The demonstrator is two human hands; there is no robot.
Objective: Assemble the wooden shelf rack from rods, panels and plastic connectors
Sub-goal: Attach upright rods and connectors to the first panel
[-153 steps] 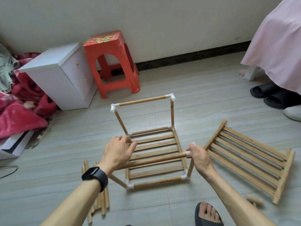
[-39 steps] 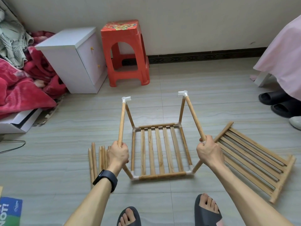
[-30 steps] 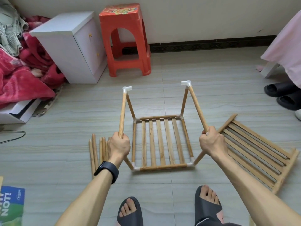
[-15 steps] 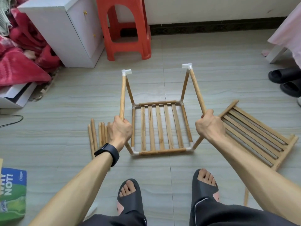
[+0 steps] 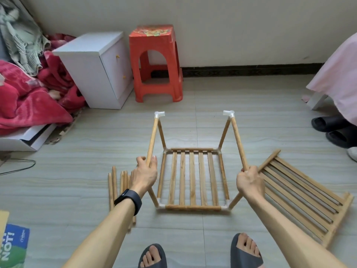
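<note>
Two slatted panels (image 5: 191, 178), two hand-held rods (image 5: 152, 140), one red stool (image 5: 154, 43), one white cabinet (image 5: 87, 62)

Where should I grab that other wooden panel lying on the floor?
The loose panel lies on the floor with thin slats between two thick end rails. Probably grip those rails, one per hand, reaching down from above; the slats look weaker.

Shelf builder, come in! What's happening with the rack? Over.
Status: left grip holds left rod, right grip holds right rod. Rack half built on floor. Spare panel beside right grip.
</note>
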